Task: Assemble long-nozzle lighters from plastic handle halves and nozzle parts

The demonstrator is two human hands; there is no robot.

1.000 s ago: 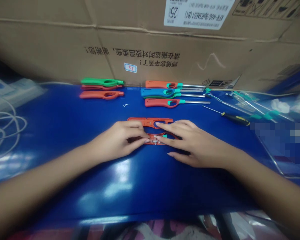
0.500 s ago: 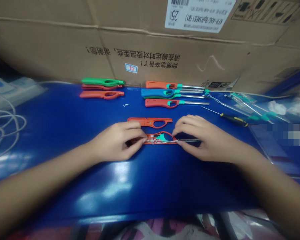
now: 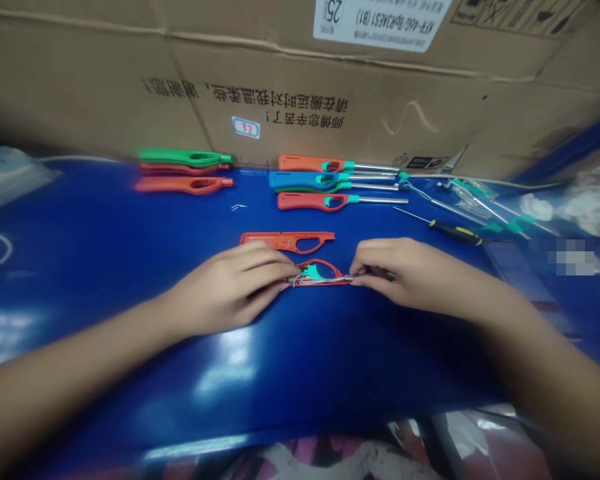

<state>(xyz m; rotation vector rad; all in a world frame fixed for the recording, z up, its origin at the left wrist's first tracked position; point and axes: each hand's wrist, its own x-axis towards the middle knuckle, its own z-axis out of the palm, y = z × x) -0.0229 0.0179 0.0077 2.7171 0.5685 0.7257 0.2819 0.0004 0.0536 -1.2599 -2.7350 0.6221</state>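
Note:
An opened gas lighter [image 3: 335,269] lies between my hands, its red half shell holding a green trigger and pale wires. My left hand [image 3: 240,283] closes thumb and fingers on the lighter's left part, covering the end of the handle. At the other end, my right hand [image 3: 397,270] pinches the metal tube where it meets the shell; the fingers hide most of the tube. Just behind lies a loose red half shell [image 3: 285,240], inner side up, close to my left knuckles.
Lighters with metal tubes, including a red lighter [image 3: 305,201], lie at the back. Green and red handles [image 3: 180,185] are at back left. A screwdriver [image 3: 455,232] and tube parts [image 3: 480,200] lie right. A cardboard box [image 3: 205,113] walls the blue table's [image 3: 305,373] far side.
The view has shifted, so most things appear farther left. My right fingers have moved slightly off the shell's edge onto the metal tube. My left hand still grips the handle end.

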